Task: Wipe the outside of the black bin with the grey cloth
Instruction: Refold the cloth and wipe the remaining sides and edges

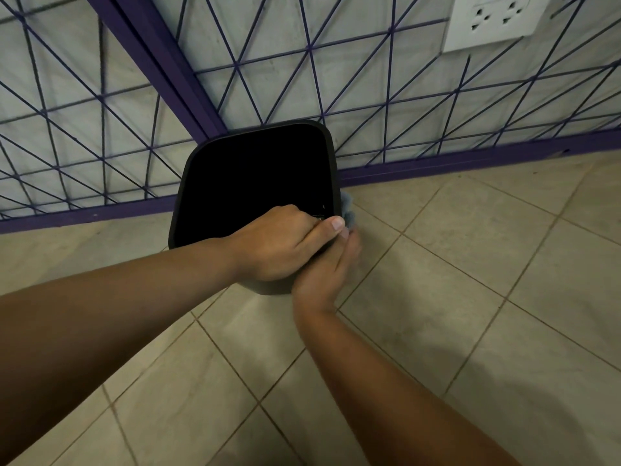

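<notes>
Beige tiled floor (470, 264) with dark grout lines, purple metal frame (470, 162) with crisscross wire mesh (369, 79), grey concrete wall behind, white double wall socket (492, 20) at upper right

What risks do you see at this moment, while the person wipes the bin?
1. Only the left hand, gripping the near rim, steadies the black bin; hard rubbing may tip or slide it on the tiled floor.
2. The grey cloth is mostly hidden under the right hand; it may bunch and miss parts.
3. The side facing the purple grid looks hard to reach.
</notes>
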